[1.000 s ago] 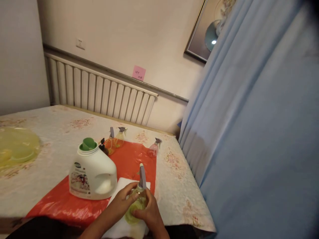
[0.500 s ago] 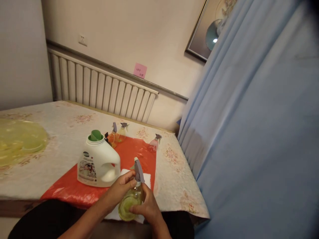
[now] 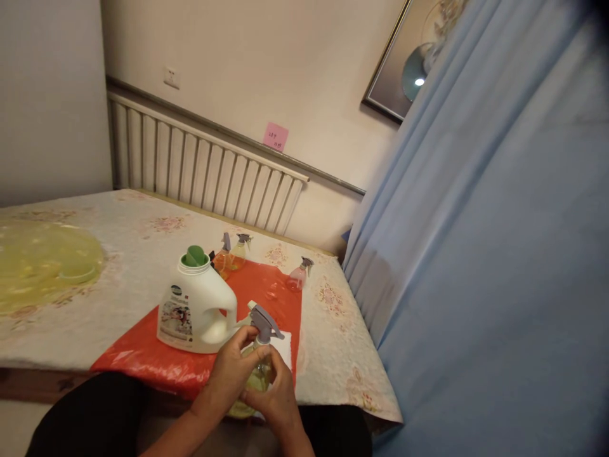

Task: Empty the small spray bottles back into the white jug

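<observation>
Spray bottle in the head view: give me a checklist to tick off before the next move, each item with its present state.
1. Both hands on the spray bottle: ok. The left hand wraps its upper body and the right hand cups it lower down.
2. Grey trigger head seated on the neck: cannot tell, the fingers hide the collar.
3. Bottle upright: ok, only slightly tilted.
4. Liquid inside: ok, yellowish liquid shows through; the level is hidden.
5. White detergent jug clear of the hands: ok, it stands apart on the red sheet, green cap on.
6. White pad near the bottle: ok, it lies just behind the hands.
</observation>
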Tool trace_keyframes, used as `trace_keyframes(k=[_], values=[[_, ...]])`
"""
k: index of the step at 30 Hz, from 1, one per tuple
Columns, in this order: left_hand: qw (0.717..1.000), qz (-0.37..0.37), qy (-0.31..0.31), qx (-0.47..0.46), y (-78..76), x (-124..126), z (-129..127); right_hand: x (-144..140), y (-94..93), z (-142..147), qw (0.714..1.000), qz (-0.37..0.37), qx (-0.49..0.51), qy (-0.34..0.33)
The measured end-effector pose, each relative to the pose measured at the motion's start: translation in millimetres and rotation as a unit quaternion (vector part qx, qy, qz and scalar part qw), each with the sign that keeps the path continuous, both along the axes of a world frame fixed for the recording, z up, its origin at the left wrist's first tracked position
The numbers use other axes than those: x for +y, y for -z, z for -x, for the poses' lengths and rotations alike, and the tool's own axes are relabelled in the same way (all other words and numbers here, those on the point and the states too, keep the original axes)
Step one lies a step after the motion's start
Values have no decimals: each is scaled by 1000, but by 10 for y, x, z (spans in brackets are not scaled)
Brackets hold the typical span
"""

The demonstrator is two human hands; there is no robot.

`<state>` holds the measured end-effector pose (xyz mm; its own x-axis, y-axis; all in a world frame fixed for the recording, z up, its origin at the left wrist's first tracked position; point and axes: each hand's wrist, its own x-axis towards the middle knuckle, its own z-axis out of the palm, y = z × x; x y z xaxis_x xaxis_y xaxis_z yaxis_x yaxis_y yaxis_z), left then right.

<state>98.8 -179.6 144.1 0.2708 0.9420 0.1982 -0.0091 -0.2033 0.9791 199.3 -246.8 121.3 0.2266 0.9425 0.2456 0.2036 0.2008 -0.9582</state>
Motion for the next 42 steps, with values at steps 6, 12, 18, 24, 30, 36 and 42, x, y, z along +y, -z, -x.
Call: trace_keyframes(k=[6,12,18,24,30,36,42], values=[[987,-115,-84,77,-63,-47,336,-34,-29,-89,997,19,62,-35],[994,-77,-66,37,-108,134,487,-24,-26,-101,998,29,53,-27],[992,85,80,-57,-114,158,440,-29,-39,-93,997,30,54,-35],[994,-11,105,25,-237,-209,452,-22,-141,-69,997,7,59,-56],[993,16,113,27,-296,-35,554,-37,-122,-96,994,8,74,-79],[959,108,249,-76,-336,228,519,-82,-134,-41,992,19,60,-108],[928,150,316,-126,-347,219,401,-119,-132,-6,992,34,58,-111]])
